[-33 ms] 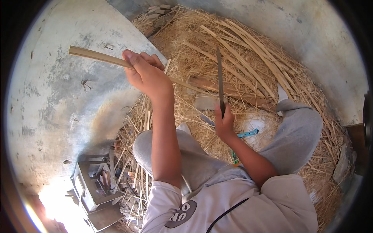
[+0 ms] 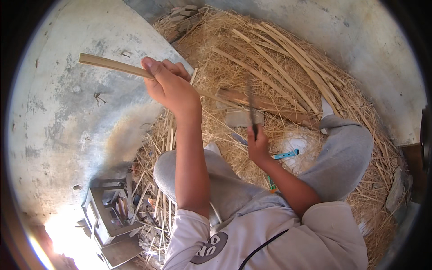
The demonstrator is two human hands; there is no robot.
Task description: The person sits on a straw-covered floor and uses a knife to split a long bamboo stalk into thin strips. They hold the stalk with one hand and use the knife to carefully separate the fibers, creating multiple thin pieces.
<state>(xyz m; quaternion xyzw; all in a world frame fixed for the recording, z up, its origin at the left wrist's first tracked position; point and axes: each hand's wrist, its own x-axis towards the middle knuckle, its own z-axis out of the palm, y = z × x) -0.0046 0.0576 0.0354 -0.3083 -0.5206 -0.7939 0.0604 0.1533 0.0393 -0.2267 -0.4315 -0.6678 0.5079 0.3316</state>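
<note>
My left hand (image 2: 168,85) is closed around a long, pale bamboo strip (image 2: 112,65), held up at the left. One end juts out past my thumb. The other end slopes down to the right, toward the knife. In my right hand (image 2: 258,146) is a long, dark-bladed knife (image 2: 252,105), its handle gripped and its blade pointing up and away from me, slightly blurred. The blade crosses close to the strip's lower end; whether they touch I cannot tell. Beneath them lies a grey block (image 2: 238,118), beside a brown piece of wood (image 2: 270,105).
Shavings (image 2: 216,54) cover the floor. Several split bamboo strips (image 2: 288,58) lie at the far right. A light blue tool (image 2: 286,154) is just right of my right hand. At lower left stands a small wooden box (image 2: 101,216). Pale walls (image 2: 58,112) enclose the space.
The knife and my right hand have shifted slightly toward me and left, with the blade tip lower and more blurred. My left hand and the bamboo strip are nearly still.
</note>
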